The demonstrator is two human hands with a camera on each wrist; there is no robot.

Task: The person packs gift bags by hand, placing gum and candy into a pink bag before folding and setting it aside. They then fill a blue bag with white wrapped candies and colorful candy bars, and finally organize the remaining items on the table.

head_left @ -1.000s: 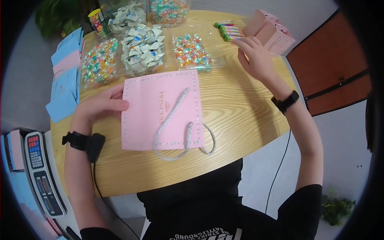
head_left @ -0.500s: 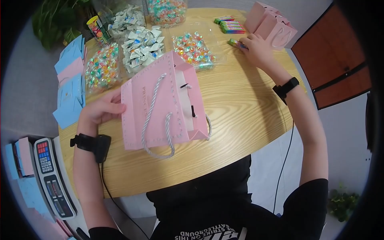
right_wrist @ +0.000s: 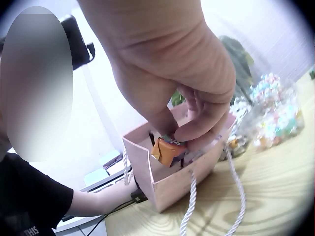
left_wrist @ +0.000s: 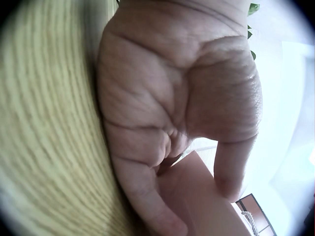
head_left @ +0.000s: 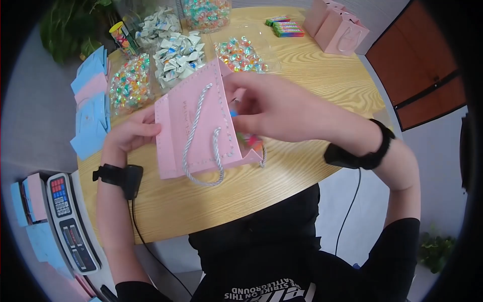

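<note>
A pink paper bag with twisted rope handles lies tilted on the table, its mouth facing right. My left hand grips the bag's base end, thumb on the printed face; in the left wrist view that hand has the pink bag between thumb and fingers. At the mouth, my right hand has its fingers inside. The right wrist view shows the right hand pinching a small orange-ended packet within the bag's opening.
Wrapped candies, white sachets and more candies stand across the back. Green-and-pink packs lie beside upright pink bags. Flat blue bags line the left edge, near a scale.
The right hand has picked up a small packet near the packs and brought it left into the bag. The bag, flat earlier, has tipped up and its mouth has spread.
</note>
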